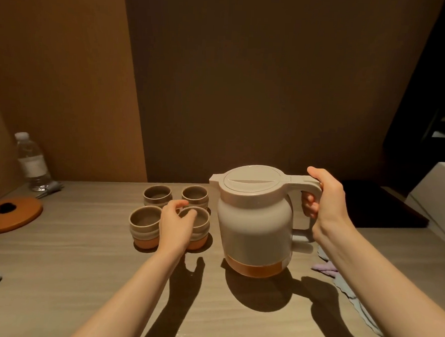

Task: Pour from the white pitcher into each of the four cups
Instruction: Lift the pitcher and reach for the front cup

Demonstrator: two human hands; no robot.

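One lidded white pitcher (254,221), orange-based, handle in right grip (325,199); left grip (177,225) seemingly holding near-right cup (197,227).

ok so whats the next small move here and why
Probably lift the white pitcher and tip its spout toward the near right cup. The right hand grips the handle, the pitcher is upright on the table, and the left hand steadies that cup.

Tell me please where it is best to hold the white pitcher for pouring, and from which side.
Grip the white pitcher by its loop handle, coming from the right, as the right hand does: the spout faces left toward the cups.
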